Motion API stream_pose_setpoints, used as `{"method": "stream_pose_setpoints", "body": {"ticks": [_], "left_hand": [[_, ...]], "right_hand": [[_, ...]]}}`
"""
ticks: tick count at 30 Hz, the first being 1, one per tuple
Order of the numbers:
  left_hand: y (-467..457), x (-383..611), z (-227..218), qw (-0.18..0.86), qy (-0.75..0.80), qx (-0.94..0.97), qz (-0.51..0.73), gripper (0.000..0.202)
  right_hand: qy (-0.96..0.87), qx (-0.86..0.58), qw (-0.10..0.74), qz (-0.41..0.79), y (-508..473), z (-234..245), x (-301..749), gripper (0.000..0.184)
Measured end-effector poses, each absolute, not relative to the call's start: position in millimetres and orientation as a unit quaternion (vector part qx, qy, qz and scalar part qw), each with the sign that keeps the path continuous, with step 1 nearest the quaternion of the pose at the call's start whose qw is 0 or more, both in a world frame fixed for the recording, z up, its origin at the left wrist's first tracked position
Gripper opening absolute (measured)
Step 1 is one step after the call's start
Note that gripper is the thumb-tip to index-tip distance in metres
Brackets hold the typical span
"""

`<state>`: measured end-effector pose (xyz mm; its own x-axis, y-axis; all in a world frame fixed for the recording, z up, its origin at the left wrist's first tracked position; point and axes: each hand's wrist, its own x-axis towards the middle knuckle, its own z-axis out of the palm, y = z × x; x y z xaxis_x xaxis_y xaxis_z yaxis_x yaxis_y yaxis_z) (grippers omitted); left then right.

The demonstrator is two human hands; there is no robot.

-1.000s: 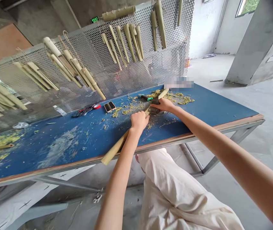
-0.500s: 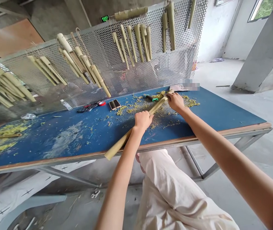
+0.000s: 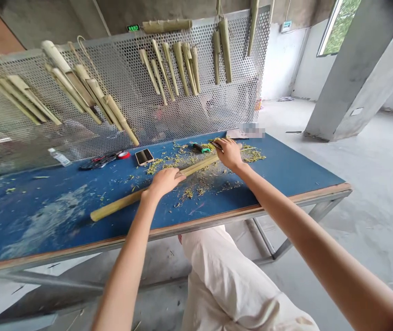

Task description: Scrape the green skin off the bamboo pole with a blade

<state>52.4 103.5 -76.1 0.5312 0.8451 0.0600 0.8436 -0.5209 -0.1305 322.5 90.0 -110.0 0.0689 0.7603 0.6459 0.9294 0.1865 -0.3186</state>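
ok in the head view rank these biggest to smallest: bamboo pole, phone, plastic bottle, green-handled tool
Largest: the bamboo pole, clearly longest.
Then the phone, the plastic bottle and the green-handled tool: these look about alike, and nearness to the camera makes it unsure, so I won't rank them.

The left hand [image 3: 164, 182] closes over a bamboo pole [image 3: 124, 201] lying across the blue table [image 3: 44, 216], while the right hand [image 3: 229, 154] pinches a narrow blade [image 3: 216, 145] (too small to tell its exact kind) near the pole's far end. Yellow-green shavings [image 3: 182, 161], a green-handled tool [image 3: 200, 147] and a phone [image 3: 144, 156] lie nearby, before a perforated metal screen [image 3: 127, 124].
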Motion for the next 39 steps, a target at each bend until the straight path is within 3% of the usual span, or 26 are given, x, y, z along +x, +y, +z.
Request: {"method": "stream_pose_setpoints", "body": {"ticks": [10, 18, 24, 31, 39], "left_hand": [[117.1, 35.2, -80.2, 0.061, -0.41, -0.91, 0.015, 0.033], [99.3, 43.8, -88.8, 0.076, -0.414, -0.907, 0.022, 0.03], [113.5, 40.6, -98.4, 0.066, -0.371, -0.926, 0.007, 0.038], [113.6, 34.0, -118.4, 0.089, -0.346, -0.93, -0.087, 0.047], [111.9, 27.4, -123.0, 0.087, -0.312, -0.937, -0.131, 0.039]], "right_hand": [[-0.778, -0.532, 0.31, -0.126, 74.7, -96.4, 307.2, 0.037], [-0.818, -0.535, 0.181, -0.11, 67.3, -73.4, 299.5, 0.037], [-0.854, -0.474, 0.174, -0.126, 61.9, -86.2, 305.2, 0.031], [-0.877, -0.44, 0.186, -0.051, 76.4, -85.9, 303.9, 0.032], [-0.881, -0.472, -0.008, -0.009, 82.7, -33.8, 267.1, 0.022]]}}
